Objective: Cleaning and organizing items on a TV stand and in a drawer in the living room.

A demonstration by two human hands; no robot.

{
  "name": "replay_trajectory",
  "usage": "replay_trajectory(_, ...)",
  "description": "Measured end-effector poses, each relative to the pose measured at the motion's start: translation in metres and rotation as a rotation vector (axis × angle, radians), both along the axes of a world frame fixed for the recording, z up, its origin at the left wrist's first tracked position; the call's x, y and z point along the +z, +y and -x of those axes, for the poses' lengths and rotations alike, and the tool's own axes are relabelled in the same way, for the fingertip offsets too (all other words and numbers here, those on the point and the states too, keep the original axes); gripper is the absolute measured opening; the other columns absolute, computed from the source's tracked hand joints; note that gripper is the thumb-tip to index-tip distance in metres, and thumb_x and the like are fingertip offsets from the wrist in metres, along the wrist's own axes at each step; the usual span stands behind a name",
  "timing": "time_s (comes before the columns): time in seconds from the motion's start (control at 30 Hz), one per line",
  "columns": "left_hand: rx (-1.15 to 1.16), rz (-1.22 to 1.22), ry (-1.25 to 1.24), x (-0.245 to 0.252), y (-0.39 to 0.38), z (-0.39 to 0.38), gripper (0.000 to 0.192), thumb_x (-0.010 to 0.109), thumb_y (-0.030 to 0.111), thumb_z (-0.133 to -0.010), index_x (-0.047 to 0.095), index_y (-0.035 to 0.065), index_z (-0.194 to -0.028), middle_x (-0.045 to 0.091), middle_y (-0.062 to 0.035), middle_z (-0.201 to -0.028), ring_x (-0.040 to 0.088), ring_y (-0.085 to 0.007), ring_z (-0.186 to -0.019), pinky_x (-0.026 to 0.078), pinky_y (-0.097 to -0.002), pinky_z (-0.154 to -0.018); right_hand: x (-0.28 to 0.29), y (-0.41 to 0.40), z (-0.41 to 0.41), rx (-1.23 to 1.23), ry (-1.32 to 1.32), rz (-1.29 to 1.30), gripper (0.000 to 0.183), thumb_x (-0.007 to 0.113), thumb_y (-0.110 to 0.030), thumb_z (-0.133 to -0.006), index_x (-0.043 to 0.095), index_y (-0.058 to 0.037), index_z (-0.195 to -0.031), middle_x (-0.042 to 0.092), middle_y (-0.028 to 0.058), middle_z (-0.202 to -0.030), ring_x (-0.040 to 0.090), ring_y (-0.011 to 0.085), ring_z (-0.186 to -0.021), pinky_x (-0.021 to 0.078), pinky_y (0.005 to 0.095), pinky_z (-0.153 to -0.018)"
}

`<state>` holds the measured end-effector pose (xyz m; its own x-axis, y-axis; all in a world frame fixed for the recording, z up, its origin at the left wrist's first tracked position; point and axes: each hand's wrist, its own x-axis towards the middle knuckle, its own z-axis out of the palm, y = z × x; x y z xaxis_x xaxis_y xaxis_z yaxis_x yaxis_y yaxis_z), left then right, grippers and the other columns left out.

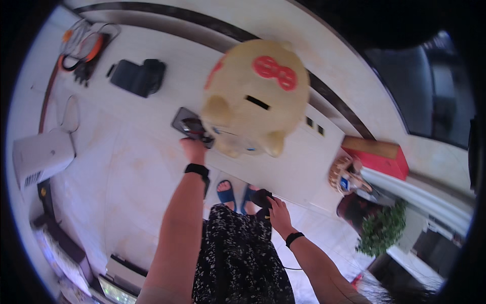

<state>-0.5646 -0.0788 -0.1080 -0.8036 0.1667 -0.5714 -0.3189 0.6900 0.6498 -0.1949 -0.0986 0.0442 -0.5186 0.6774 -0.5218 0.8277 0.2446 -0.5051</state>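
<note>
My left hand (193, 149) reaches forward to the near edge of a grey rectangular tray or case (178, 118) on the white cabinet top. A dark, glossy item (193, 125) lies on it, too blurred to name. My fingertips are partly hidden, so their grip on either thing is unclear. Beside the tray sits a large cream-yellow piggy bank (235, 110) with a red bow and a dark coin slot on top. Low on the right, my right hand (280, 214) holds a black, soft-looking item (261, 198) in front of my dark patterned skirt.
A black bag-like object (133, 76) lies farther left on the white cabinet (265, 171). Orange-rimmed gear with cables (89, 47) fills the far left corner. To the right are a red box (383, 159), a wicker basket (336, 173) and a leafy plant (381, 230). A white appliance (45, 157) stands left.
</note>
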Motion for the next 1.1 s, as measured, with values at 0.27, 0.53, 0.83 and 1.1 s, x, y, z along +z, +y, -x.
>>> replay_trajectory(0.27,0.036,-0.062,0.016,0.051,0.014,-0.031,0.021,0.048,-0.003,-0.082,0.042,-0.0037,-0.101,0.056,-0.0206,-0.091,0.064,-0.0285,-0.064,0.056,-0.035,-0.044,-0.012,0.025,-0.047,-0.285,0.057,-0.017,0.042,0.051,-0.005,-0.085,0.047,-0.006,-0.127,0.05,0.0179,-0.123,0.047,0.037,-0.112,0.0391,0.0407,-0.097)
replay_trajectory(0.53,-0.049,-0.012,0.195,0.017,-0.027,-0.024,0.045,0.048,0.0,-0.083,0.043,0.0063,-0.127,0.062,-0.0112,-0.09,0.061,-0.0227,-0.081,0.049,-0.0357,-0.068,-0.025,0.06,-0.044,-0.33,0.101,0.021,0.037,0.049,-0.007,-0.086,0.047,0.0003,-0.122,0.052,0.0206,-0.117,0.049,0.0379,-0.109,0.0388,0.0417,-0.096)
replay_trajectory(0.83,0.082,-0.16,0.081,0.067,-0.045,-0.029,0.049,0.041,-0.005,-0.086,0.039,0.0101,-0.132,0.052,-0.0072,-0.092,0.057,-0.0147,-0.074,0.049,-0.0278,-0.06,-0.009,0.118,-0.047,-0.452,0.186,-0.104,0.033,0.05,-0.004,-0.087,0.051,-0.001,-0.12,0.058,0.0181,-0.11,0.056,0.0304,-0.103,0.0428,0.0356,-0.09)
replay_trajectory(1.1,0.132,-0.371,-0.142,0.13,-0.06,-0.024,0.049,0.041,-0.006,-0.088,0.037,0.0121,-0.134,0.047,-0.0069,-0.098,0.06,-0.0173,-0.076,0.054,-0.0332,-0.064,-0.111,0.207,-0.058,-0.253,0.062,-0.363,0.055,0.059,-0.022,-0.084,0.043,-0.0057,-0.134,0.036,0.02,-0.141,0.036,0.0402,-0.126,0.0312,0.0434,-0.105)
